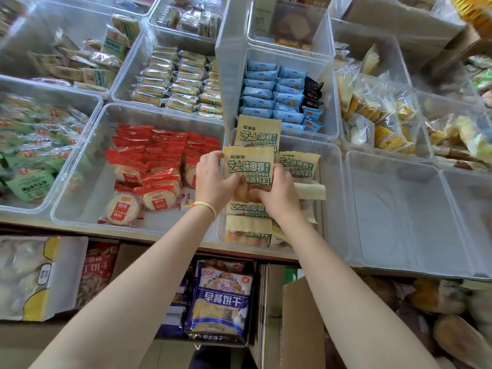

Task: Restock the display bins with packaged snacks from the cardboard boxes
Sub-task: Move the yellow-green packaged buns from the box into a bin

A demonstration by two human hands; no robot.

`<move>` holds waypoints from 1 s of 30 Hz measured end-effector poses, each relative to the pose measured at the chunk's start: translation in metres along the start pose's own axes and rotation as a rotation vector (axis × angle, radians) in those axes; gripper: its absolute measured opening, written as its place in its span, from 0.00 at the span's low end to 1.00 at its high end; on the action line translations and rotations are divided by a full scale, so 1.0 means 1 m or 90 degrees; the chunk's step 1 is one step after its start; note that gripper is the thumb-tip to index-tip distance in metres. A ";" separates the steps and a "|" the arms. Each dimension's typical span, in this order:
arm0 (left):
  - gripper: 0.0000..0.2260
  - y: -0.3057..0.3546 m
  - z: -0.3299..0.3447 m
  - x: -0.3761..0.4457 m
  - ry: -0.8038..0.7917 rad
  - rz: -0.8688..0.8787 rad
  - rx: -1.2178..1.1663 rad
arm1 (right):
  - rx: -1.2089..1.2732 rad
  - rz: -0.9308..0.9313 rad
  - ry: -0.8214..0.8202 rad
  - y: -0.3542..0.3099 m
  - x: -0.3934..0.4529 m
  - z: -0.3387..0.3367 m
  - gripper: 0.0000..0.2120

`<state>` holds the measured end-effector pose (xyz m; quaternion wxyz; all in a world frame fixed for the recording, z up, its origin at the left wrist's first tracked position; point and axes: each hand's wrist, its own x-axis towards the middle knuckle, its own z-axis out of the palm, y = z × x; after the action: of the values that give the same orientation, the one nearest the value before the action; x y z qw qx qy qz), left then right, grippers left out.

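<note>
A: In the head view, what do your fingers hold?

B: Your left hand and your right hand both grip one tan snack packet with green letters. The fingers of each hand curl around its lower edges and keep it upright.

A: Where is this packet?

B: It is over the clear bin on the desk, and more tan packets of the same kind stand just behind your fingers and lie under them.

A: And beside your fingers?

B: Left of your left fingers is a bin with red packets. Behind your fingers, further away, is a bin with blue packets. Below your wrists, under the desk, an open cardboard box stands near a purple biscuit bag.
</note>
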<state>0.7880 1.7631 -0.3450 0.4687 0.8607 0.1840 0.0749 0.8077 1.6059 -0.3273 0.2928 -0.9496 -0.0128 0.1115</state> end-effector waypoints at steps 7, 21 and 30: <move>0.25 -0.015 0.009 0.000 -0.052 -0.018 0.020 | 0.053 0.016 -0.023 0.001 0.000 -0.003 0.24; 0.27 -0.009 0.008 -0.007 -0.132 -0.025 0.146 | 0.054 0.091 -0.085 -0.002 0.000 -0.012 0.25; 0.22 0.061 -0.016 -0.045 0.088 -0.025 0.041 | 0.179 0.018 0.014 -0.008 -0.046 -0.089 0.16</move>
<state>0.7569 1.7282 -0.2836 0.4286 0.8643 0.2346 0.1191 0.7823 1.5592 -0.2417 0.4215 -0.9004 0.0197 0.1058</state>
